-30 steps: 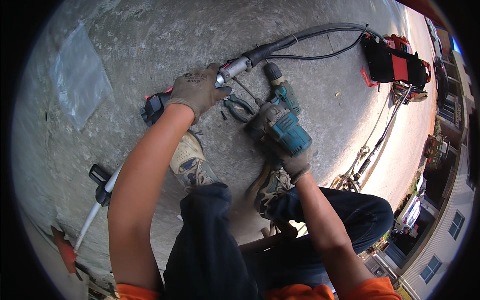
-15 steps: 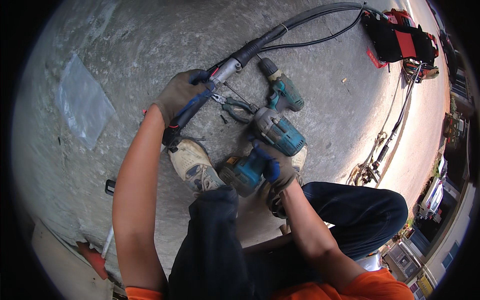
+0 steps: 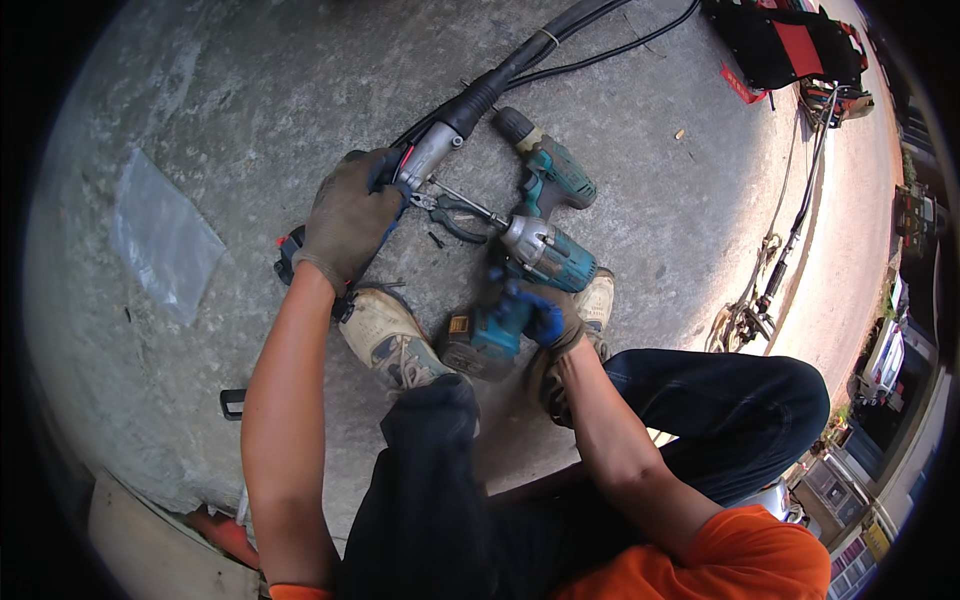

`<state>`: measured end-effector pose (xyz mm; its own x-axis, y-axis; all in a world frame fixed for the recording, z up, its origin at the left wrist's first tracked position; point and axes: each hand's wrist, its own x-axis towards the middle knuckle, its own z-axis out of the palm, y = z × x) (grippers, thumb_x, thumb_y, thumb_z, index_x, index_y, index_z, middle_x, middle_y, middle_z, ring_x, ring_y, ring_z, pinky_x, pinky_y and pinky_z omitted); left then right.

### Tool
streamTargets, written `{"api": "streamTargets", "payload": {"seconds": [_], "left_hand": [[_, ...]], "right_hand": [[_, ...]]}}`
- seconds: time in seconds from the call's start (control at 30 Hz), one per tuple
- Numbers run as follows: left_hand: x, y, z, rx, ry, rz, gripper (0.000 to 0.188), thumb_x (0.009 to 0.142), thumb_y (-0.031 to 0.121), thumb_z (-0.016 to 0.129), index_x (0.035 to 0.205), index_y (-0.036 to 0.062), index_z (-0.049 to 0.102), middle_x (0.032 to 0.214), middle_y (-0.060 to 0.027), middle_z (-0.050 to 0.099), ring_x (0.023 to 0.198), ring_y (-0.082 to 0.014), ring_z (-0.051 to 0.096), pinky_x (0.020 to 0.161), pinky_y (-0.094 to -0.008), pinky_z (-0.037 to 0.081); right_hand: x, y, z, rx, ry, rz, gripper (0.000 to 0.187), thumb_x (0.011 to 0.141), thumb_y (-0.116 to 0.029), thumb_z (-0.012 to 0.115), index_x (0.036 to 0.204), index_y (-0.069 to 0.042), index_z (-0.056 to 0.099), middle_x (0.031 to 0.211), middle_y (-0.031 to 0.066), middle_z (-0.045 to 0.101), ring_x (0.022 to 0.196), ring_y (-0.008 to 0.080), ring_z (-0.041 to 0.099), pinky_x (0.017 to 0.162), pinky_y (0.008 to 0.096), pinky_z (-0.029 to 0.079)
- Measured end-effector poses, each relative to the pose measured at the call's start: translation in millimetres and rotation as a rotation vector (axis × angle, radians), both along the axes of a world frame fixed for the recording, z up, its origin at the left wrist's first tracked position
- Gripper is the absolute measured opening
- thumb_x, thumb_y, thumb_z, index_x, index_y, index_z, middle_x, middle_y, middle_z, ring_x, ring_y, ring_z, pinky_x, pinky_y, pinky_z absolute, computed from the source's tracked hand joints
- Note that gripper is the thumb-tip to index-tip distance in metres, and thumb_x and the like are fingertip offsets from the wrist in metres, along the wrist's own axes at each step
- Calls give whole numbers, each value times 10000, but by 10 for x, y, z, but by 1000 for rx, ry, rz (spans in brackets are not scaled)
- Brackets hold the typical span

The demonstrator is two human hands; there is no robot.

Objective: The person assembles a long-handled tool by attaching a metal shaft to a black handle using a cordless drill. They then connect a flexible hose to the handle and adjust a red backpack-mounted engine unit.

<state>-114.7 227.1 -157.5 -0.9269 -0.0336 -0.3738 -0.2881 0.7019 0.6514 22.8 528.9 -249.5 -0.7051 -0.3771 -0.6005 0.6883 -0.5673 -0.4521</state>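
Note:
My left hand (image 3: 350,220), in a brown and blue work glove, is closed around the black handle of a cabled tool. Just past my fingers shows its silver metal collar (image 3: 428,158). A teal cordless impact driver (image 3: 555,262) is in my gloved right hand (image 3: 550,318), fingers wrapped about its grip. From its chuck a long thin bit (image 3: 465,200) points to the collar, its tip at or close to the metal. Beneath the bit, dark-handled pliers (image 3: 462,228) lie on the concrete. A teal cordless drill (image 3: 558,172) rests just beyond the driver.
Thick black cables (image 3: 530,58) run from the tool toward the upper right. A clear plastic bag (image 3: 165,240) lies at left. My shoes (image 3: 385,330) flank the driver's base. A small dark screw-like piece (image 3: 437,240) is beside the pliers. A black and red case (image 3: 785,45) stands far right.
My left hand has turned over the handle, and its back now faces up more. The handle's rear end has swung left. The driver stays in my right hand, its bit toward the collar.

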Motion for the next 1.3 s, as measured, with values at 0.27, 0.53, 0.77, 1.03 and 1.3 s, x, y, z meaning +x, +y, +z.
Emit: {"api": "streamTargets", "payload": {"seconds": [0.27, 0.53, 0.77, 1.03, 1.3], "left_hand": [[-12, 183, -14, -35, -30, 100, 355, 920, 228, 628, 1146, -42, 674, 1072, -326, 705, 1016, -491, 689, 929, -518, 533], [-18, 81, -75, 336, -260, 268, 253, 916, 105, 665, 1127, -29, 697, 866, -80, 708, 750, -160, 642, 684, -362, 542], [153, 359, 138, -168, 222, -2, 373, 923, 101, 696, 1292, 48, 680, 1219, -197, 661, 1019, -309, 697, 895, -443, 576], [36, 394, -127, -516, 690, -727, 257, 881, 118, 752, 1138, 116, 762, 1438, -85, 611, 1383, -336, 569, 1150, -499, 506], [17, 380, -80, -471, 610, -980, 268, 856, 128, 741, 1118, 165, 782, 1224, -25, 727, 1313, -246, 628, 1236, -494, 440]], "right_hand": [[-86, 55, 36, -123, -150, 34, 406, 953, -80, 717, 1327, 43, 618, 1071, 109, 678, 863, 226, 662, 830, 408, 565], [-2, 56, 65, -51, -123, 11, 407, 932, -71, 728, 1309, 52, 639, 1084, 115, 717, 803, 213, 674, 779, 387, 582], [58, 28, 229, 197, -118, 30, 435, 944, -31, 711, 1365, 42, 631, 1122, 134, 751, 803, 197, 687, 748, 351, 590], [136, 57, 149, 97, 28, 51, 394, 985, -154, 732, 1308, 62, 665, 1040, 92, 727, 831, 181, 671, 765, 348, 564], [203, 309, 133, -355, -168, -136, 464, 866, -84, 760, 1309, -32, 632, 1133, 119, 706, 771, 220, 650, 746, 427, 546]]}}
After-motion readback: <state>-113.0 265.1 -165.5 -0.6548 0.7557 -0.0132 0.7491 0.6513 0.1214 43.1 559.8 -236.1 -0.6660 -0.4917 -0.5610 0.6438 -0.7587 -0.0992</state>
